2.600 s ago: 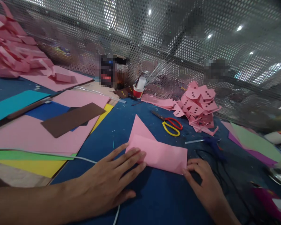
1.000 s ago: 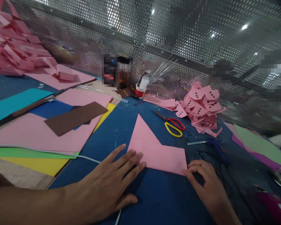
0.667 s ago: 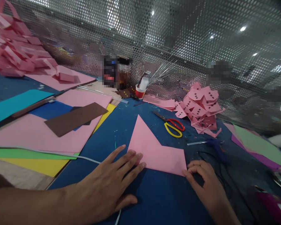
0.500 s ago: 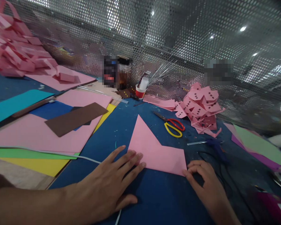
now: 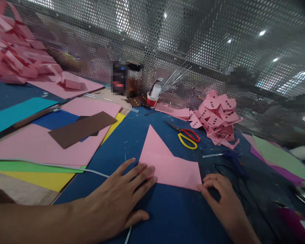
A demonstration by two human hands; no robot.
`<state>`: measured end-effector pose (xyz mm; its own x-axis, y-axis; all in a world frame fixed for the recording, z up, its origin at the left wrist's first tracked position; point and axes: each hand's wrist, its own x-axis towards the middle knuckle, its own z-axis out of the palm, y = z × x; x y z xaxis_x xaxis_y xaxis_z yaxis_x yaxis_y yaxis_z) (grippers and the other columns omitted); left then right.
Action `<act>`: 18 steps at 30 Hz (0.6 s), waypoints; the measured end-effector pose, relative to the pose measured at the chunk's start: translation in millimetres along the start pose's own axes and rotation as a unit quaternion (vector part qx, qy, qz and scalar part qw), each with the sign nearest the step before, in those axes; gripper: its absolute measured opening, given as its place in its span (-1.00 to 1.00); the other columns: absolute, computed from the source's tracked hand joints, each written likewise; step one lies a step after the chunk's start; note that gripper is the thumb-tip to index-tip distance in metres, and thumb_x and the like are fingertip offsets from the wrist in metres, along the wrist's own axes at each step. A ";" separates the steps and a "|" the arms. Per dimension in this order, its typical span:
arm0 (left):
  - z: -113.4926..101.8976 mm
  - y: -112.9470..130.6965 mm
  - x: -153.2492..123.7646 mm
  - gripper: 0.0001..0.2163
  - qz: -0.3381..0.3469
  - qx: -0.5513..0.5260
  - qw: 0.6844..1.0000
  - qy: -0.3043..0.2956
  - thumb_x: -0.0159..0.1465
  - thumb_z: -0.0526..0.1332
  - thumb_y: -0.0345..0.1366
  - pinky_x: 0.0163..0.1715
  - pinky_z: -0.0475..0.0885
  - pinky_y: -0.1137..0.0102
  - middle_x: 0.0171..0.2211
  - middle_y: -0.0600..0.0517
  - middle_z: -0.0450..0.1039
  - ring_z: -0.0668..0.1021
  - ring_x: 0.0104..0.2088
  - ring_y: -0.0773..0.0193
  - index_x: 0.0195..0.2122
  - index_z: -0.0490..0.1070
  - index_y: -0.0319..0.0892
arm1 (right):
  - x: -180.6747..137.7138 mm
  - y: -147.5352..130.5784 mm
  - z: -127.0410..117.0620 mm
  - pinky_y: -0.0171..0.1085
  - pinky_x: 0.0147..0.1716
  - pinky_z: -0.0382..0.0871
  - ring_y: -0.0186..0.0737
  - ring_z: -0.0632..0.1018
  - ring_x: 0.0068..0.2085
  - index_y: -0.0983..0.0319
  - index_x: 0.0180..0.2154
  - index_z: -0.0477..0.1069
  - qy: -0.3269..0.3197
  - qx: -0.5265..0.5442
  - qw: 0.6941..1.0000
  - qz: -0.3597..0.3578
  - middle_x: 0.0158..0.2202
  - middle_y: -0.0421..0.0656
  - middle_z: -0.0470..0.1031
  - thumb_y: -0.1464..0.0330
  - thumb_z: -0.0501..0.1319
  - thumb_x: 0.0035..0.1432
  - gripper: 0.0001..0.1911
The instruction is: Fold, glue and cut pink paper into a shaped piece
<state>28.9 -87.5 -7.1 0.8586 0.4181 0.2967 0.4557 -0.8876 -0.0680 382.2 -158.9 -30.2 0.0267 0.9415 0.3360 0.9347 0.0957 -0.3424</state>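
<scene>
A folded pink paper (image 5: pixel 167 162) lies flat on the blue table (image 5: pixel 173 213), with a triangular point rising away from me. My left hand (image 5: pixel 117 200) lies flat with fingers stretched out, its fingertips pressing the paper's near left corner. My right hand (image 5: pixel 222 200) rests at the paper's near right corner, fingers curled, the fingertips against the paper's edge.
Red-and-yellow scissors (image 5: pixel 186 135) lie just beyond the paper. A heap of cut pink pieces (image 5: pixel 218 117) sits behind them. Coloured sheets (image 5: pixel 53 142) with a brown strip (image 5: pixel 82 128) cover the left. A red cup (image 5: pixel 151 98) and a perforated metal screen (image 5: pixel 193 51) stand at the back.
The paper's upper flap has been laid down flat, so it now shows a larger triangle point. Both hands stay at the paper's near corners, hardly moved.
</scene>
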 end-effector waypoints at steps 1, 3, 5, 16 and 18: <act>0.0 -0.1 0.1 -0.40 0.002 0.002 1.000 -0.001 0.42 0.01 0.17 0.37 -0.07 0.04 0.31 -0.11 0.33 0.43 0.24 -0.03 0.32 0.29 -0.13 | 0.1 0.3 0.0 -0.04 -0.02 0.36 -0.02 0.49 -0.08 0.13 -0.42 0.43 0.000 0.000 1.000 -0.001 -0.20 -0.09 0.51 0.12 0.23 0.29 -0.71; 0.1 -0.1 0.1 -0.39 0.002 0.005 1.000 -0.001 0.42 0.02 0.16 0.38 -0.11 0.04 0.31 -0.12 0.33 0.42 0.25 -0.03 0.32 0.28 -0.14 | 0.2 0.7 0.2 -0.04 -0.03 0.37 -0.01 0.50 -0.08 0.12 -0.43 0.43 0.001 -0.001 1.000 -0.003 -0.20 -0.09 0.50 0.12 0.23 0.29 -0.71; 0.1 0.2 0.0 -0.39 0.000 0.003 1.000 0.005 0.42 0.03 0.16 0.39 -0.15 0.06 0.30 -0.11 0.34 0.42 0.25 -0.02 0.32 0.29 -0.14 | 0.2 1.1 0.4 -0.04 -0.04 0.37 -0.01 0.50 -0.08 0.12 -0.43 0.43 0.003 -0.003 1.000 -0.005 -0.20 -0.09 0.50 0.13 0.23 0.29 -0.71; -0.8 -0.5 3.7 -0.36 0.023 -0.016 0.999 -0.017 0.44 0.04 0.10 0.42 -0.20 0.13 0.35 -0.12 0.26 0.31 0.34 0.05 0.39 0.15 -0.23 | 0.4 -4.2 -0.5 -0.03 -0.05 0.37 -0.01 0.50 -0.09 0.13 -0.43 0.41 0.000 -0.001 1.000 -0.004 -0.21 -0.09 0.50 0.12 0.24 0.28 -0.71; -0.4 -1.2 3.6 -0.38 0.026 -0.027 0.999 -0.017 0.45 0.03 0.09 0.42 -0.18 0.14 0.33 -0.10 0.30 0.33 0.33 0.07 0.39 0.16 -0.20 | 0.6 -5.7 -1.1 -0.04 -0.05 0.37 -0.01 0.50 -0.09 0.13 -0.42 0.41 -0.005 -0.002 1.000 0.003 -0.20 -0.10 0.50 0.13 0.24 0.28 -0.72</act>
<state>31.4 -85.0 -5.5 0.8888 0.3762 0.2618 0.3973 -0.9172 -0.0306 377.3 -159.3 -27.0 0.0287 0.9451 0.3256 0.9357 0.0892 -0.3414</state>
